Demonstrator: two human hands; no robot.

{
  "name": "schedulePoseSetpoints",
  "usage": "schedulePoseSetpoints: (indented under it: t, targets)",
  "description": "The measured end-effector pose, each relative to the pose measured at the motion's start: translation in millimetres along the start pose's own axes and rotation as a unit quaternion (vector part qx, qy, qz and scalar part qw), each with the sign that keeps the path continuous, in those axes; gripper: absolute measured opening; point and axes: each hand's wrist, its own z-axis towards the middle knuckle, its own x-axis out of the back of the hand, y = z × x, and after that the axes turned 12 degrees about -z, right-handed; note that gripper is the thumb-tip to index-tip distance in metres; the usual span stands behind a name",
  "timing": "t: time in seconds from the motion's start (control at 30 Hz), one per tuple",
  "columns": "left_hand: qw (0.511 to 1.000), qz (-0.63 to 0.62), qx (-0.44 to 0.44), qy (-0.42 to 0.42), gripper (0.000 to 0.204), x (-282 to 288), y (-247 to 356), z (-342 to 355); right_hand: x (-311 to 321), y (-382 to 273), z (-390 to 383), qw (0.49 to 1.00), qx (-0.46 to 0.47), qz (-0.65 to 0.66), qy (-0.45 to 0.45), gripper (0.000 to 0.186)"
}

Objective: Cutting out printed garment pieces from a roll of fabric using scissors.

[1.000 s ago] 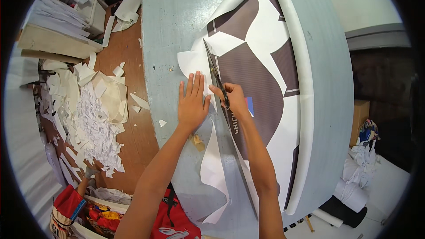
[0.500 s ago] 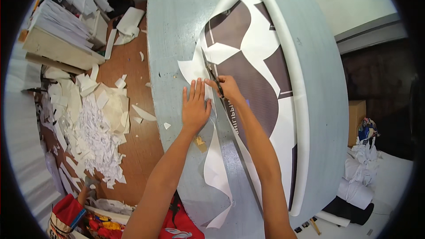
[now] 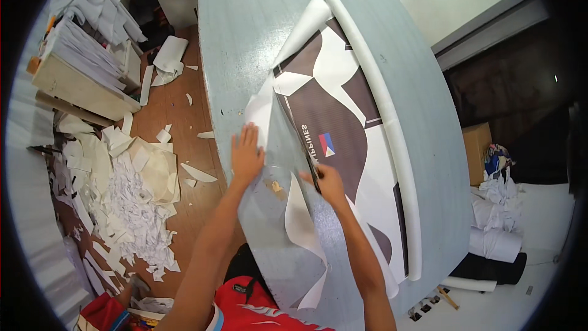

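A printed paper sheet (image 3: 324, 104) in dark brown and white lies on the grey-blue table, with a small flag and lettering on it. My right hand (image 3: 329, 185) grips dark-handled scissors (image 3: 316, 178) beside the sheet's left edge, their blades pointing away from me. To the left, my left hand (image 3: 247, 152) rests with straight fingers on the near end of a white paper strip (image 3: 261, 113). Between my forearms a curled white offcut (image 3: 300, 227) trails toward me. How far apart the scissor blades are is hard to see.
A long white paper roll (image 3: 392, 141) runs along the sheet's right side on the table (image 3: 429, 110). Scraps of white paper (image 3: 135, 208) are heaped on the brown floor at left. A small tan scrap (image 3: 275, 189) lies near my left wrist.
My right hand has drawn back toward me with the scissors. My left hand has slid left and nearer. The white strip now lies farther from the printed sheet, and the view has shifted.
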Motion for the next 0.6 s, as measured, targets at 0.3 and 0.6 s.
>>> schedulePoseSetpoints:
  t: [0.3, 0.6]
  targets:
    - [1.0, -0.023, 0.001, -0.006, 0.07, 43.9, -45.7, -46.4, -50.6, 70.1, -222.7, 0.958, -0.216, 0.191, -0.007, 0.054]
    - [0.968, -0.214, 0.123, 0.054, 0.029, 33.0, -72.3, -102.9, -99.5, 53.6, -390.3, 0.907, -0.35, 0.063, 0.228, 0.052]
